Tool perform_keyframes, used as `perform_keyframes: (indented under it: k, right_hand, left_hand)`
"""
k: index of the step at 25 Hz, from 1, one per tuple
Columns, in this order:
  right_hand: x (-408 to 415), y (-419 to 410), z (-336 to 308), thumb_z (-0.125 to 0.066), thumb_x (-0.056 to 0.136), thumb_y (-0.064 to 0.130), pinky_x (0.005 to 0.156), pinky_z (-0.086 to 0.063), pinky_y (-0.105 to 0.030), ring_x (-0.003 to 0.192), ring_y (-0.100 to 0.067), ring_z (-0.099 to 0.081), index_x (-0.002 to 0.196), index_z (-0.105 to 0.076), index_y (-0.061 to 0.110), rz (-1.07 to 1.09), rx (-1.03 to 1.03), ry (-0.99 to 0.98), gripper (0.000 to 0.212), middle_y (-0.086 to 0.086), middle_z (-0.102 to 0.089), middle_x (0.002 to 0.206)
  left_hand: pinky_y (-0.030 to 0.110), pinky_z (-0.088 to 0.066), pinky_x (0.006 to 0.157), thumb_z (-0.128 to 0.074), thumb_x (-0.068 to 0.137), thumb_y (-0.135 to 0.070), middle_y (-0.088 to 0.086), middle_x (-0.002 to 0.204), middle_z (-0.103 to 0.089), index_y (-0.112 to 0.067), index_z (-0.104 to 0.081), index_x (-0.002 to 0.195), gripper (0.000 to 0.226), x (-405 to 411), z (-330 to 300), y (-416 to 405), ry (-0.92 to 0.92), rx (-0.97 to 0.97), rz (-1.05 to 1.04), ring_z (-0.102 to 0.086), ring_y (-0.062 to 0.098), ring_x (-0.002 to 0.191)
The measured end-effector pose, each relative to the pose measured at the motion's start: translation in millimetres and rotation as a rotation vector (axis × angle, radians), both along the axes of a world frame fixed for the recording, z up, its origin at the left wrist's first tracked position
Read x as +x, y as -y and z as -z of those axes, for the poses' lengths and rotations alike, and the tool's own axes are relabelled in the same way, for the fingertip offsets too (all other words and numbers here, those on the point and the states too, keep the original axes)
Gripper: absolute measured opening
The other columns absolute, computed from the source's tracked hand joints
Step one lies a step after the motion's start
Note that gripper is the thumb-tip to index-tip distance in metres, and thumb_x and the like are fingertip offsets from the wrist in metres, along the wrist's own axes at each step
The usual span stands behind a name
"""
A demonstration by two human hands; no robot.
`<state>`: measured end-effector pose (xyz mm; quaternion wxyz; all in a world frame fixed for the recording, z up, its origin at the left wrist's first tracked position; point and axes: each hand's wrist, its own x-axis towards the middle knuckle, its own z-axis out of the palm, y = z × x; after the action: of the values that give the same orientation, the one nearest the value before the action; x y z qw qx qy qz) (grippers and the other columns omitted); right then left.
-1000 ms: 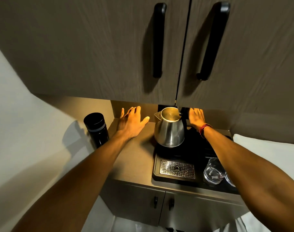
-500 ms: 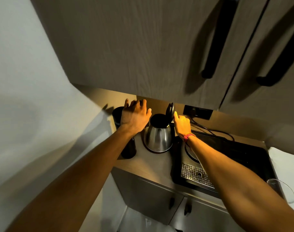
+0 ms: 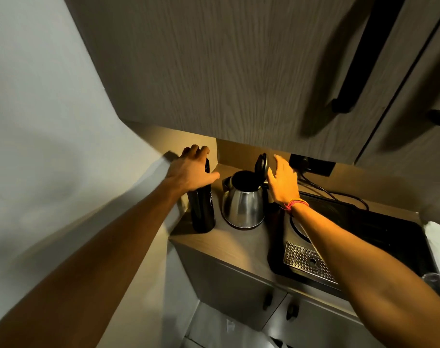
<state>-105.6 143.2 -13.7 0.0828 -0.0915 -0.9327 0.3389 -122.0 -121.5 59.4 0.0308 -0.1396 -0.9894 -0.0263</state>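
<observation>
Shifted onto the black bottle [image 3: 202, 212], the left hand [image 3: 189, 172] curls its fingers round that slick, rigid, probably heavy top, while the right hand [image 3: 283, 182] hovers slack-fingered beside the kettle [image 3: 242, 204].

The single wide-angle view sits at the person's head, facing forward and down at the kettle [image 3: 244, 204] on the desk [image 3: 239, 244], both near. The cabinet [image 3: 214, 71] looms close above, and the scene leans tilted.
</observation>
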Motion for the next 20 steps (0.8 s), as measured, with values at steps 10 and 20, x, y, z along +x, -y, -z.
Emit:
perform_keyframes:
  k: [10, 20]
  right_hand:
    - [1.9, -1.5, 10.3, -0.026, 0.104, 0.032, 0.121, -0.021, -0.059, 0.152, -0.039, -0.017, 0.158, -0.009, 0.018, -0.177, 0.267, 0.150, 0.058, -0.015, -0.013, 0.166]
    - [10.4, 3.8, 13.4, -0.047, 0.095, 0.018, 0.086, -0.053, -0.052, 0.104, -0.050, -0.058, 0.153, -0.019, 0.013, -0.177, 0.334, 0.100, 0.065, -0.027, -0.045, 0.127]
  left_hand:
    - [0.043, -0.050, 0.089, -0.062, 0.081, -0.067, 0.010, 0.135, -0.050, -0.023, -0.040, 0.136, 0.074, 3.6, -13.5, 25.8, -0.050, 0.064, 0.061, -0.052, 0.031, 0.122]
    - [0.026, -0.042, 0.055, -0.036, 0.089, -0.076, 0.003, 0.105, -0.053, -0.018, -0.050, 0.114, 0.065, 46.5, 8.2, -28.5, -0.490, 0.129, 0.454, -0.054, 0.017, 0.083]
